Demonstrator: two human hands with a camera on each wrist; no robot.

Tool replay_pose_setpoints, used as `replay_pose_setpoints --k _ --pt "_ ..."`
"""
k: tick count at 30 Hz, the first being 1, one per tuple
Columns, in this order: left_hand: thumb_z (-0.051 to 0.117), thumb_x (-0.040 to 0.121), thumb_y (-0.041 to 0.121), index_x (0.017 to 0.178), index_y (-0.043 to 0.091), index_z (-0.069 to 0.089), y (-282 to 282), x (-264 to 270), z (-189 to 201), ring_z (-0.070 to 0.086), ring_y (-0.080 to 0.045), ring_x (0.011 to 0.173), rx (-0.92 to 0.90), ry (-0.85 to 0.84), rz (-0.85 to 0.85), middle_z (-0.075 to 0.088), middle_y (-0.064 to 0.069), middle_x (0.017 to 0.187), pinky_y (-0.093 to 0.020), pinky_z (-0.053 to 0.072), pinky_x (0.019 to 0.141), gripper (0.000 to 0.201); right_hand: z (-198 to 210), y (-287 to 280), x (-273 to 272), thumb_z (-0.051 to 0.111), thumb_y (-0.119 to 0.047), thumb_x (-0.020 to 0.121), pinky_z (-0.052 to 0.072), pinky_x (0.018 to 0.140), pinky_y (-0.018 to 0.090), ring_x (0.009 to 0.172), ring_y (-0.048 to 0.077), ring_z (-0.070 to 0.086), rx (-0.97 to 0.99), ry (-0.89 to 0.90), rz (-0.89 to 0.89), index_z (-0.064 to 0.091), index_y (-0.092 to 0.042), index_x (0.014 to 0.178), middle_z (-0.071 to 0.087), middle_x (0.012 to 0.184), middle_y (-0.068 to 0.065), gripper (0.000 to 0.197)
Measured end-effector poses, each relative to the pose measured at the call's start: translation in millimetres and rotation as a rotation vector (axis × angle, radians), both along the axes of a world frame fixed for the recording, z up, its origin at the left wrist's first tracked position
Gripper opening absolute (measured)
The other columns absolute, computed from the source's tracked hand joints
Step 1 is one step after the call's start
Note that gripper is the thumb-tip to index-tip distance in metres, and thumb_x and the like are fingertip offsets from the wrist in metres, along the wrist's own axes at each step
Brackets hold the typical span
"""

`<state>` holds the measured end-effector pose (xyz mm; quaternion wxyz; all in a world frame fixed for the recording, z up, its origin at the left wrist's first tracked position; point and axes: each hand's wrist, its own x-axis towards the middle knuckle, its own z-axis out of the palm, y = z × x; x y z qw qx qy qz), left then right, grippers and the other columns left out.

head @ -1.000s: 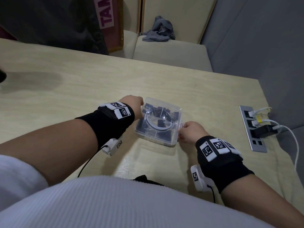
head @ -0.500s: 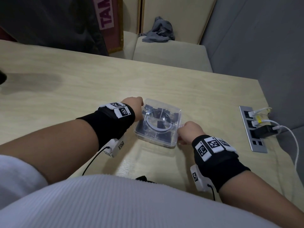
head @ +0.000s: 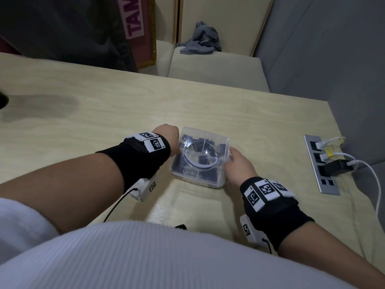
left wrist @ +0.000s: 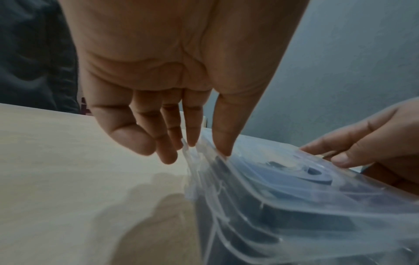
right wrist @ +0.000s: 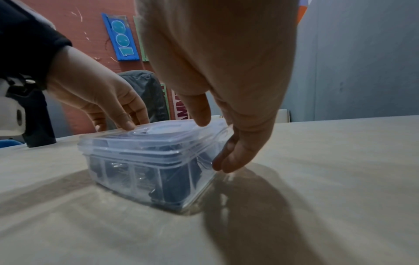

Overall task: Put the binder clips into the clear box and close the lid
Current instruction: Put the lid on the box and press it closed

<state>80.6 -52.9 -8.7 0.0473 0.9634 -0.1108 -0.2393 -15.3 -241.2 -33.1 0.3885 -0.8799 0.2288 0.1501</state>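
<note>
The clear box sits on the table with its lid down on it. Black binder clips show through its walls. My left hand is at the box's left side; in the left wrist view its thumb presses on the lid while the fingertips touch the rim's edge. My right hand is at the right side, with the thumb over the lid and the fingers curled against the wall below the rim. The box fills the lower right of the left wrist view.
The box stands near the front of the pale wooden table. A metal socket strip with white cables plugged in lies at the right edge. A beige seat with a grey cloth stands beyond the table's far edge.
My right hand has slid forward along the box's right side, with its thumb coming over the lid. The left hand and the box have stayed in place.
</note>
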Motion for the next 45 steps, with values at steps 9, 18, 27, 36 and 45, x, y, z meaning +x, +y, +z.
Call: replay_pose_setpoints --k 9,18,27,36,45 --pt "0.078 0.076 0.024 0.103 0.007 0.067 -0.4 12.6 8.4 0.058 -0.025 0.079 -0.054 0.101 0.066 0.073 -0.009 0.099 -0.029 0.047 0.069 0.034 -1.0 -7.6 12.2 0.053 -0.028 0.093 0.055 0.084 0.041 0.089 0.027 0.067 -0.055 0.022 -0.112 0.054 -0.023 0.125 0.068 0.112 0.008 0.033" --pt "0.066 0.085 0.018 0.093 0.007 0.072 -0.6 19.7 5.3 0.065 -0.02 0.065 -0.028 0.157 0.15 0.079 -0.007 0.086 -0.024 0.052 0.061 0.015 2.5 -10.5 27.9 0.059 -0.036 0.09 0.057 0.082 0.045 0.08 0.034 0.071 -0.109 0.22 -0.079 0.069 0.0 0.084 0.074 0.083 0.016 0.038" --pt "0.065 0.085 0.017 0.065 0.014 0.065 -6.6 30.1 -14.1 0.06 -0.018 0.063 0.12 0.18 0.166 0.066 0.001 0.067 -0.023 0.046 0.063 0.02 14.0 0.7 39.8 0.059 -0.028 0.092 0.042 0.061 0.029 0.074 0.028 0.061 -0.464 0.295 0.051 0.055 -0.007 0.065 0.062 0.073 0.008 0.035" --pt "0.064 0.083 0.014 0.053 0.013 0.059 -6.5 17.4 5.2 0.056 -0.023 0.059 0.003 0.123 0.235 0.057 -0.001 0.054 -0.025 0.047 0.064 0.031 24.7 7.5 39.5 0.053 -0.012 0.093 0.042 0.065 0.03 0.075 0.027 0.052 -0.541 0.316 0.08 0.044 -0.009 0.062 0.049 0.067 0.007 0.033" --pt "0.074 0.086 0.023 0.096 -0.002 0.069 16.6 13.4 -2.0 0.068 -0.024 0.076 -0.472 0.368 0.558 0.074 -0.015 0.091 -0.037 0.056 0.073 0.027 31.1 21.9 35.6 0.053 -0.008 0.086 0.045 0.08 0.039 0.102 0.03 0.053 -0.619 0.077 0.217 0.048 -0.008 0.119 0.048 0.122 0.012 0.033"
